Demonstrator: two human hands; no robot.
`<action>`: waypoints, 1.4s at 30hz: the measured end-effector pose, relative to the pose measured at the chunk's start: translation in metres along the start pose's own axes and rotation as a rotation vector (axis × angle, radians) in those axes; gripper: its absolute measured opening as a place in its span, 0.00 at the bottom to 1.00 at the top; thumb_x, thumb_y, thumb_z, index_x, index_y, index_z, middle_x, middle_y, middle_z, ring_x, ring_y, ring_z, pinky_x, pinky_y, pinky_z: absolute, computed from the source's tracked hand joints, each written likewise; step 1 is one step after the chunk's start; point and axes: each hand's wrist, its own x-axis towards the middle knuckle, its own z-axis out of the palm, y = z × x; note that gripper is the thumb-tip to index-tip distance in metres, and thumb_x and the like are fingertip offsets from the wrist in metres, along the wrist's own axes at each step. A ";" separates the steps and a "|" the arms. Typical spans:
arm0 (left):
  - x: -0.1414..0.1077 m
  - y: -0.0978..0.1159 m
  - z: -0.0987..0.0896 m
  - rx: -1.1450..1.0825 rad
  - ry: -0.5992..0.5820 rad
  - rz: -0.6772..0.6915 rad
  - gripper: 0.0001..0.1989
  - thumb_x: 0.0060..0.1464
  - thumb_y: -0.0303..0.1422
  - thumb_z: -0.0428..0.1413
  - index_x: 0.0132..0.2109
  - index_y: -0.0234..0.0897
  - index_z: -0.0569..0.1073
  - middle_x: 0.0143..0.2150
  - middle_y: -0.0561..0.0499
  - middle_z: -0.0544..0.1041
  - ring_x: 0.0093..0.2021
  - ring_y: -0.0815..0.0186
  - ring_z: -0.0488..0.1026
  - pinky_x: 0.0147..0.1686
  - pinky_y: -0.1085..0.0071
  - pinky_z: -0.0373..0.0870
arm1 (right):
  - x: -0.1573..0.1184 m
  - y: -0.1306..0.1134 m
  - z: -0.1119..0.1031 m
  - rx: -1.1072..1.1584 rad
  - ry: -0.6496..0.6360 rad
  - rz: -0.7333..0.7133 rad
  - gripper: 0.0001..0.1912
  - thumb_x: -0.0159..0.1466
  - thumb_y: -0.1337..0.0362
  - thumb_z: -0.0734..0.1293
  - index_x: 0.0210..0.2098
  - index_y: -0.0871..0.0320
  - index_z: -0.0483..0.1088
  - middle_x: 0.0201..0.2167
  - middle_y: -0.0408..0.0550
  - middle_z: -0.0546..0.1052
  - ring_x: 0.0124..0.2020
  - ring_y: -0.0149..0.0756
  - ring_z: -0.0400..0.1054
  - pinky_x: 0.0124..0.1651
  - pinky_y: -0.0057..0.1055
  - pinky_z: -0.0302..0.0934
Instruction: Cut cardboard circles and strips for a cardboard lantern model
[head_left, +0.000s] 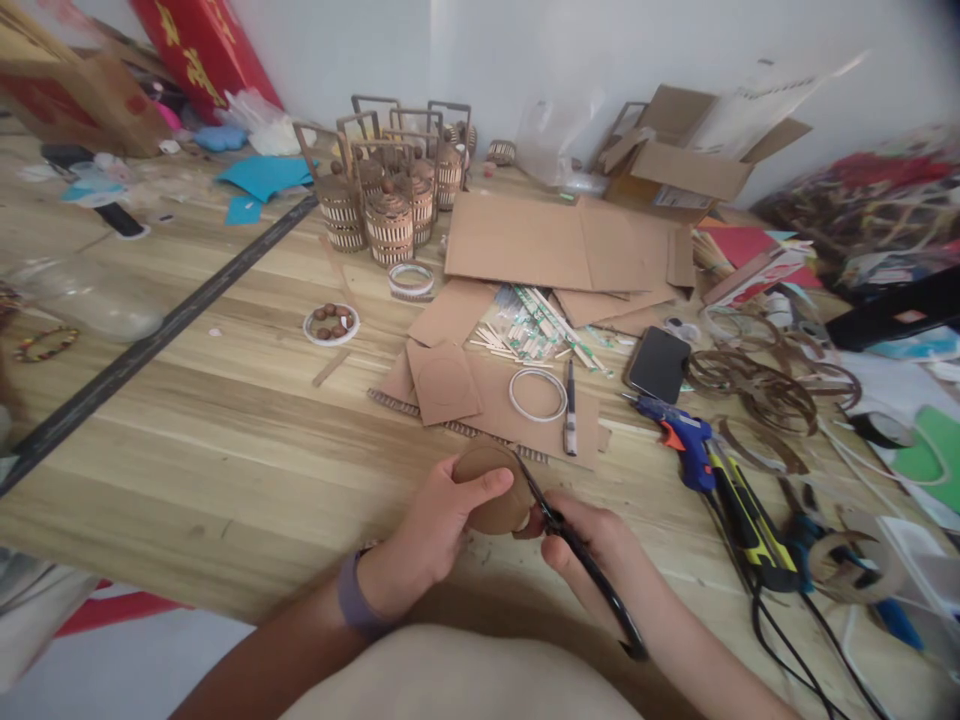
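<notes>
My left hand [442,515] pinches a round cardboard disc [495,505], thumb on top and fingers beneath. Closed around black scissors [581,550] is my right hand [600,535]; one blade lies along the disc's right edge, and the handle slants down toward my body. Just beyond the disc, a cardboard square [446,385] with a circle drawn on it rests on a larger corrugated piece [502,395]. A white ring [538,395], apparently a tape roll, and a pen-like tool [571,410] lie on that piece too.
Small bamboo lanterns [390,225] stand at the back near cardboard sheets [525,245]. A ring of brown beads [331,323] is left of centre. On the right are a phone [658,365], a blue glue gun [686,440], a yellow-black cutter [750,520] and curled strips [780,390].
</notes>
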 end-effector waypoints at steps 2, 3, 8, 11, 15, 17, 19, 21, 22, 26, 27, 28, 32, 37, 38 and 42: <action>0.000 -0.001 -0.001 0.031 0.013 -0.005 0.24 0.35 0.40 0.75 0.39 0.32 0.79 0.33 0.49 0.83 0.35 0.63 0.78 0.40 0.69 0.72 | -0.001 0.000 -0.002 0.045 -0.025 0.003 0.40 0.64 0.27 0.50 0.30 0.57 0.68 0.24 0.46 0.74 0.24 0.35 0.68 0.28 0.29 0.60; 0.001 -0.001 -0.002 0.051 0.015 -0.005 0.25 0.35 0.41 0.75 0.39 0.32 0.80 0.34 0.49 0.83 0.35 0.62 0.78 0.40 0.68 0.72 | -0.001 0.000 -0.003 0.059 -0.038 0.005 0.39 0.64 0.27 0.50 0.31 0.57 0.68 0.23 0.45 0.73 0.24 0.35 0.67 0.28 0.28 0.59; 0.002 -0.006 -0.005 0.133 0.015 0.003 0.24 0.38 0.41 0.73 0.41 0.33 0.80 0.38 0.47 0.84 0.39 0.59 0.78 0.43 0.66 0.71 | -0.001 -0.003 -0.011 0.080 -0.094 0.037 0.40 0.63 0.26 0.51 0.34 0.58 0.69 0.24 0.44 0.71 0.25 0.33 0.63 0.29 0.28 0.59; 0.001 -0.007 -0.005 0.168 0.004 -0.005 0.23 0.40 0.41 0.72 0.42 0.33 0.80 0.40 0.46 0.84 0.41 0.58 0.78 0.45 0.65 0.71 | 0.000 -0.004 -0.012 0.092 -0.110 0.020 0.41 0.63 0.26 0.49 0.34 0.57 0.68 0.25 0.43 0.69 0.25 0.32 0.60 0.29 0.28 0.58; 0.000 -0.007 -0.004 0.189 -0.012 -0.002 0.23 0.41 0.42 0.72 0.43 0.33 0.80 0.41 0.45 0.84 0.42 0.57 0.77 0.46 0.64 0.71 | 0.001 -0.006 -0.014 0.112 -0.133 0.024 0.40 0.62 0.25 0.48 0.31 0.57 0.64 0.24 0.41 0.65 0.24 0.30 0.57 0.28 0.28 0.55; 0.000 -0.008 -0.004 0.193 -0.010 0.004 0.24 0.41 0.42 0.71 0.43 0.33 0.80 0.41 0.45 0.84 0.42 0.57 0.77 0.46 0.64 0.71 | 0.000 -0.009 -0.014 0.141 -0.148 0.062 0.40 0.62 0.25 0.48 0.30 0.56 0.62 0.22 0.39 0.63 0.22 0.29 0.55 0.25 0.27 0.53; 0.001 -0.008 -0.005 0.201 -0.003 0.008 0.24 0.41 0.42 0.71 0.43 0.33 0.80 0.41 0.45 0.84 0.42 0.56 0.77 0.46 0.64 0.71 | -0.001 -0.011 -0.014 0.178 -0.164 0.093 0.39 0.61 0.25 0.48 0.31 0.55 0.62 0.20 0.38 0.61 0.20 0.29 0.52 0.23 0.27 0.51; 0.001 -0.008 -0.005 0.210 0.002 0.010 0.24 0.41 0.42 0.71 0.44 0.33 0.80 0.41 0.45 0.84 0.43 0.56 0.77 0.46 0.64 0.70 | -0.001 -0.012 -0.012 0.204 -0.176 0.110 0.40 0.61 0.24 0.47 0.32 0.55 0.63 0.19 0.37 0.60 0.19 0.29 0.51 0.22 0.28 0.49; 0.001 -0.008 -0.005 0.210 0.000 0.009 0.24 0.41 0.42 0.71 0.44 0.34 0.81 0.41 0.45 0.84 0.43 0.56 0.77 0.46 0.64 0.70 | -0.002 -0.011 -0.012 0.205 -0.173 0.107 0.40 0.61 0.25 0.47 0.32 0.55 0.63 0.19 0.37 0.60 0.19 0.29 0.50 0.22 0.28 0.49; 0.000 -0.007 -0.004 0.210 -0.006 0.005 0.23 0.42 0.41 0.71 0.44 0.34 0.81 0.42 0.45 0.84 0.43 0.57 0.77 0.46 0.64 0.70 | -0.003 -0.005 -0.009 0.156 -0.127 0.065 0.39 0.63 0.26 0.47 0.31 0.55 0.62 0.20 0.38 0.59 0.21 0.30 0.51 0.23 0.28 0.50; 0.000 -0.007 -0.004 0.212 -0.009 0.005 0.23 0.42 0.41 0.71 0.44 0.34 0.81 0.42 0.45 0.84 0.43 0.57 0.77 0.46 0.65 0.70 | -0.004 -0.003 -0.008 0.145 -0.121 0.058 0.38 0.63 0.26 0.47 0.30 0.55 0.62 0.21 0.38 0.59 0.22 0.30 0.51 0.23 0.28 0.50; 0.000 -0.007 -0.004 0.215 -0.010 0.004 0.23 0.41 0.42 0.71 0.44 0.34 0.81 0.42 0.45 0.84 0.42 0.57 0.77 0.45 0.65 0.70 | -0.004 -0.001 -0.008 0.137 -0.122 0.053 0.38 0.64 0.27 0.47 0.30 0.55 0.63 0.21 0.39 0.60 0.22 0.30 0.51 0.23 0.28 0.51; 0.000 -0.008 -0.005 0.225 -0.015 0.000 0.23 0.41 0.42 0.71 0.43 0.33 0.81 0.40 0.45 0.84 0.41 0.57 0.77 0.44 0.64 0.70 | -0.004 0.002 -0.011 0.100 -0.129 0.025 0.38 0.65 0.28 0.48 0.30 0.56 0.64 0.23 0.40 0.64 0.23 0.30 0.55 0.26 0.28 0.55; 0.000 -0.008 -0.005 0.219 -0.033 -0.007 0.21 0.42 0.41 0.71 0.41 0.34 0.81 0.39 0.46 0.84 0.41 0.58 0.77 0.44 0.66 0.70 | -0.005 -0.004 -0.014 0.093 -0.112 0.061 0.38 0.64 0.27 0.50 0.29 0.56 0.63 0.23 0.40 0.63 0.25 0.31 0.56 0.28 0.28 0.54; 0.000 -0.008 -0.004 0.214 -0.031 -0.006 0.21 0.42 0.41 0.71 0.41 0.34 0.81 0.39 0.47 0.84 0.41 0.58 0.77 0.44 0.66 0.70 | -0.005 -0.005 -0.014 0.088 -0.110 0.068 0.38 0.63 0.26 0.49 0.29 0.56 0.63 0.23 0.40 0.63 0.25 0.31 0.56 0.28 0.28 0.54; -0.001 -0.004 -0.002 0.123 -0.015 -0.009 0.23 0.40 0.39 0.72 0.43 0.34 0.80 0.40 0.47 0.84 0.39 0.60 0.77 0.43 0.67 0.71 | -0.005 -0.005 -0.014 0.060 -0.090 0.073 0.39 0.64 0.27 0.49 0.30 0.56 0.65 0.23 0.41 0.65 0.24 0.32 0.57 0.28 0.29 0.55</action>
